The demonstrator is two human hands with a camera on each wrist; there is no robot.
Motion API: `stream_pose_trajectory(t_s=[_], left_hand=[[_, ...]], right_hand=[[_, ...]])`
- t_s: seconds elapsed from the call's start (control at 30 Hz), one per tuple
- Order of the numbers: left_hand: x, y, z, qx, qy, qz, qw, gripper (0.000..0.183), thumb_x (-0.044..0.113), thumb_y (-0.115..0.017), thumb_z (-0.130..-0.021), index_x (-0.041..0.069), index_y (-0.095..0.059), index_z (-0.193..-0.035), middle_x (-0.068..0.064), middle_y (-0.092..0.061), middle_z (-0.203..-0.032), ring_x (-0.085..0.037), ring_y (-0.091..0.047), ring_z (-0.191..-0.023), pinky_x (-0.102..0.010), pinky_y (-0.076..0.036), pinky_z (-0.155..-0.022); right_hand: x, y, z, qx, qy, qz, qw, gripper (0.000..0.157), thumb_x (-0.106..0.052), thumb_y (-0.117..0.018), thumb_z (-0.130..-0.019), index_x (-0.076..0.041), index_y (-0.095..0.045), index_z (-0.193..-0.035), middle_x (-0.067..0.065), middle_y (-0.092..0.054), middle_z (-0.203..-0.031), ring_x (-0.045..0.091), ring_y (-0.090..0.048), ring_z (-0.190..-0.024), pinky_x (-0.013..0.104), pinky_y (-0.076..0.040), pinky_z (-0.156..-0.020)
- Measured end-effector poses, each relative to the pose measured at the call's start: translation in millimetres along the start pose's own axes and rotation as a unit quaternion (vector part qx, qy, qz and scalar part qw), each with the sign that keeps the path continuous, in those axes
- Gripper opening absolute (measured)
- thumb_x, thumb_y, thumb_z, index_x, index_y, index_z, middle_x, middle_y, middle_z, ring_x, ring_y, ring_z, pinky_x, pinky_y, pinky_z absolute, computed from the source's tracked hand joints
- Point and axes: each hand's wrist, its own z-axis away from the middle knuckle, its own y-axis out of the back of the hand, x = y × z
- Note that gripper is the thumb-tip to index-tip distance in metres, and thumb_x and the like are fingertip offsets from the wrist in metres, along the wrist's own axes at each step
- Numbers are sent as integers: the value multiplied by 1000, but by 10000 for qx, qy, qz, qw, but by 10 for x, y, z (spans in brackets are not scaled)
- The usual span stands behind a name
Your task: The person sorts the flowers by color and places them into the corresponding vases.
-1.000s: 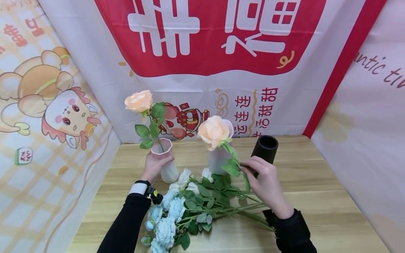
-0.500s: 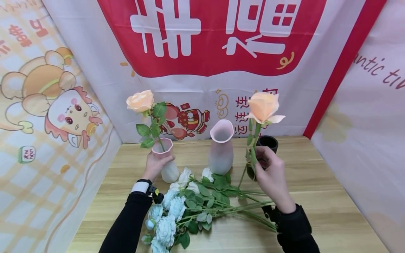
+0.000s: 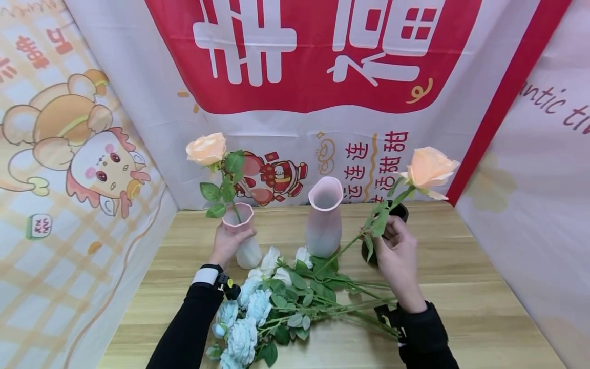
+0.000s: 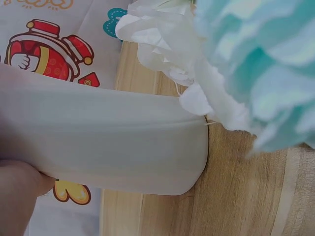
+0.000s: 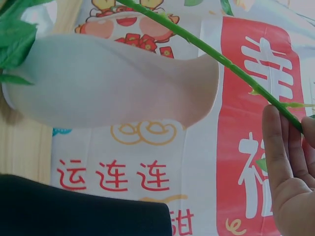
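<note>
Peach rose (image 3: 429,168), slim knobbly stem (image 5: 216,55), right hand (image 3: 400,255) pinching

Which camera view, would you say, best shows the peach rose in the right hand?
The head view, since it shows the peach rose with leaves and stem together in the right hand. The right wrist view catches mainly a length of stem, without the bloom; the left wrist view does not show the rose.
</note>
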Motion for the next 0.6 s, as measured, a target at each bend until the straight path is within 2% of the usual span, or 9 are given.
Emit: stream_pose_trajectory(t_s=[0.13,0.37,0.6], left_hand=[[-7,6,10,12,-57,60,10000,81,8,-86,-71,5,-46,-141,-14,-55,-130,-26,-52,-114,-40,-42,-97],[-13,-7,35,52,55,73,9999,77,8,-86,-71,2,-48,-138,-16,-55,-127,-28,-53,-112,-39,-42,-96],[1,14,27,-58,176,-48,9998,78,13,-86,-72,5,-47,-139,-16,-53,-130,-28,-51,-114,-42,-40,-98]], right_hand=[[30,-30,-3,-25,159,-373,9992,18,9,-63,-92,16,-55,-106,27,-65,-96,26,-69,-86,33,-56,-75],[35,-93,2,144,251,-876,9957,26,6,-62,-93,15,-55,-117,27,-65,-99,32,-68,-91,40,-56,-78],[72,-176,-14,443,304,-1190,9914,28,3,-64,-92,17,-55,-115,41,-58,-103,36,-65,-94,45,-54,-79]])
